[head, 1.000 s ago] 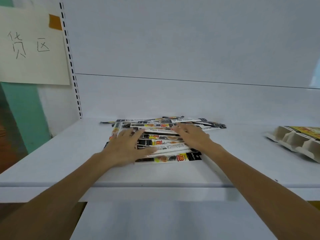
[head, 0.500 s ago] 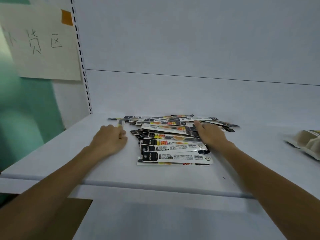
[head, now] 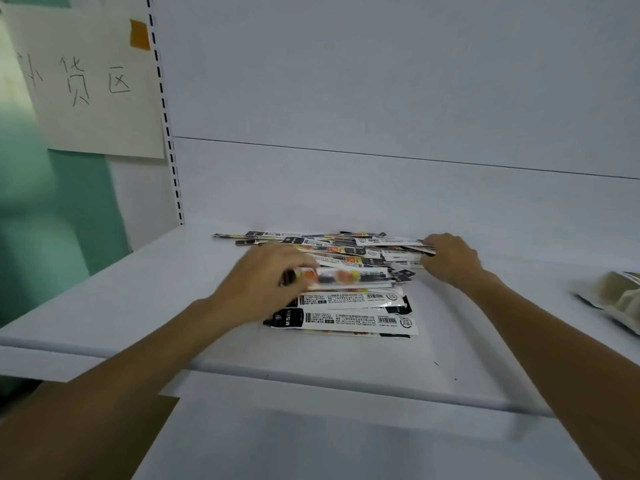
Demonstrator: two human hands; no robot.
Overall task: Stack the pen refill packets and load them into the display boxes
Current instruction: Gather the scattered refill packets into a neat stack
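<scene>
A loose pile of pen refill packets (head: 349, 304) lies on the white shelf (head: 145, 306), about midway along its width and nearer the back edge than the front edge. The packets lie mostly crosswise, roughly parallel to the front edge. The nearest ones show their white printed backs with barcodes, and the farther ones fan out unevenly towards the back panel (head: 381, 81). The left hand (head: 263, 282) is at the left side of the pile, its fingers curled together round the left end of a single packet (head: 349, 276). That packet stretches rightward across the middle of the heap. It is blurred, so I cannot tell whether it is clear of the packets beneath it or touching them. The right hand (head: 450, 258) is at the far right side of the pile. Its fingers are bent and closed on the right ends of the far packets (head: 381, 242), with the knuckles raised and the wrist low over the shelf. Both bare forearms reach in over the front edge. A pale cardboard display box (head: 620, 299) sits at the right edge of the shelf, well apart from the pile and cut off by the frame. At the shelf's back left corner a slotted upright (head: 168, 133) rises. Left of it a paper sign (head: 93, 84) with handwritten characters hangs by a strip of orange tape (head: 140, 33), over a green wall (head: 69, 220).
</scene>
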